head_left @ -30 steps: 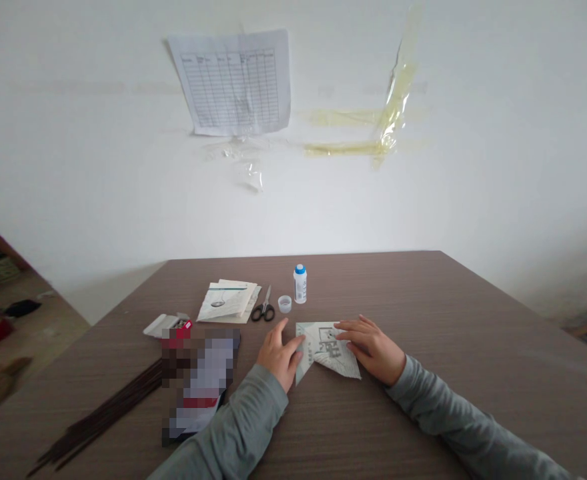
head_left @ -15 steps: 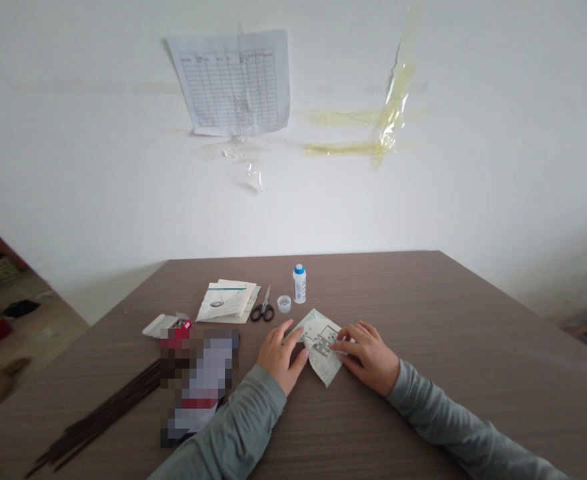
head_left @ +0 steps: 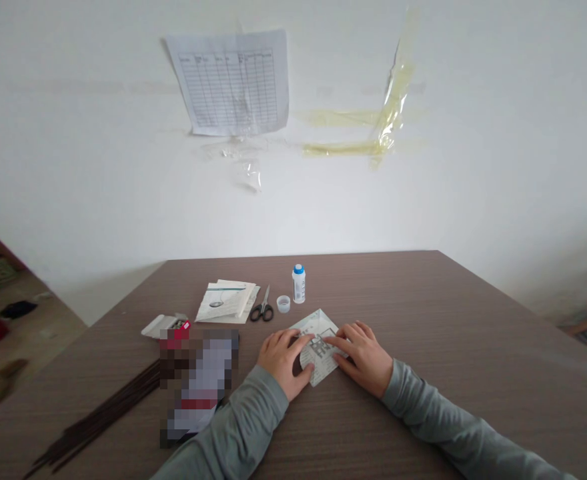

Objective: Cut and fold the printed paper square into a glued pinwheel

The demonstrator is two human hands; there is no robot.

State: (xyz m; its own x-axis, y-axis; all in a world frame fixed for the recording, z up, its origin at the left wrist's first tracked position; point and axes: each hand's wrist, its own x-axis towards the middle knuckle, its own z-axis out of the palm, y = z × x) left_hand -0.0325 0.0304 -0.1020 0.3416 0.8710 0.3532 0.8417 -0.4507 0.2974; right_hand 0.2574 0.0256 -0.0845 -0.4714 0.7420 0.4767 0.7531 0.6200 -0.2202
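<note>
A folded piece of printed paper (head_left: 326, 363) lies on the table in front of me, one corner pointing away and another toward me. My left hand (head_left: 286, 363) rests at its left side, fingers apart, index finger across the printed face and thumb by the lower left edge. From the right, my right hand (head_left: 363, 353) reaches in with its index fingertip on the middle of the paper and the thumb lower down at the right edge. Both hands press on the paper rather than wrap round it. Beyond it stand a white glue bottle with a blue top (head_left: 299, 285) and a clear cap (head_left: 283, 304).
Black-handled scissors (head_left: 262, 308) lie beside a stack of folded papers (head_left: 228, 300). An open small box (head_left: 166, 325), a blurred-out object (head_left: 201, 387) and a bundle of thin dark sticks (head_left: 98, 417) are on the left. A wall (head_left: 353, 207) borders the table's far edge.
The paper has turned slightly, its near corner moving left and its far corner right. My right hand has shifted a little left, and my left fingers have come down across the paper.
</note>
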